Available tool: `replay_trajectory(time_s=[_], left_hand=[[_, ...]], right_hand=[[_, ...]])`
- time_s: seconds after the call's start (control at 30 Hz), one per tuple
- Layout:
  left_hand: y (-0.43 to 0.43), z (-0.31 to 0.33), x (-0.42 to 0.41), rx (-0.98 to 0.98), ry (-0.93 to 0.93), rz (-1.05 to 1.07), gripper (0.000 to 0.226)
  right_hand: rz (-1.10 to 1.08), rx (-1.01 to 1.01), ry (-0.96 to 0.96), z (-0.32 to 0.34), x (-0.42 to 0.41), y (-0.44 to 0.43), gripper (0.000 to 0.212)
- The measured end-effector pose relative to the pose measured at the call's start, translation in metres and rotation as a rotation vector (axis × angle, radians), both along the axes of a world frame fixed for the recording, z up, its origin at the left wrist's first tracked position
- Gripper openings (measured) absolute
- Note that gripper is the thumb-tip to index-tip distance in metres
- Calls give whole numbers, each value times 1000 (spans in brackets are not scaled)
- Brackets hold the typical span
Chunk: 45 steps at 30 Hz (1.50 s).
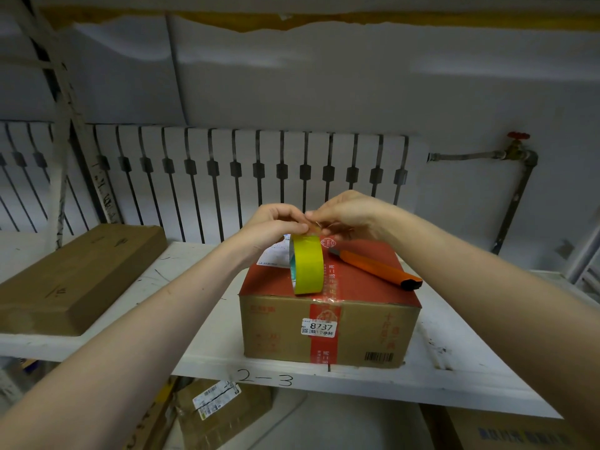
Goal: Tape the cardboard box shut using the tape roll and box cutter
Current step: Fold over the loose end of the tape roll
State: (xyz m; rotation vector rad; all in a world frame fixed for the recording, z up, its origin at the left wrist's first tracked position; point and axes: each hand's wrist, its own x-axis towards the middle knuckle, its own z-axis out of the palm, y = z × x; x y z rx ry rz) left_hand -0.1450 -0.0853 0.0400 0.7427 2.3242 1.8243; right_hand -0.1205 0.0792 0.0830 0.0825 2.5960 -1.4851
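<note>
1. I see the cardboard box point(328, 323) taking up the middle of the white shelf point(201, 349); its top is crowded by the upright tape roll point(308, 269), with the box cutter point(376, 267) lying just right of it.
2. My left hand point(276, 224) and right hand point(347, 212) meet over the far edge of the box top, closing that way in.
3. Between the box and the flat carton point(74, 280) on the left, the shelf is bare: room to pass.
4. To the right of the box there is bare shelf too.
5. Far behind, the radiator point(227, 177) walls off the back.
6. The near shelf edge in front of the box is open.
</note>
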Motion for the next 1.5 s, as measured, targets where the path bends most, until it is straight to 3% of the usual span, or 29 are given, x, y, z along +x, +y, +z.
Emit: replay_trajectory(time_s=[0.2,0.4,0.73,1.03,1.2,1.5], left_hand=[[1,3,4,-1,24,-12,11],[2,4,6,-31,55,-11,20],[2,4,7,-39,58,5,17],[3,3,5,-44,69,29,15],[4,2,4,-48,71,32,14],[3,1,3,-63,83,31,14]], right_hand=[[22,84,22,11,5,-2,37],[73,308,55,23,13,-8,25],[132,576,149,25,13,-15,29],[137,643,174,23,15,-17,39],[90,696,238,21,16,-17,32],[155,687,185,22,13,-15,29]])
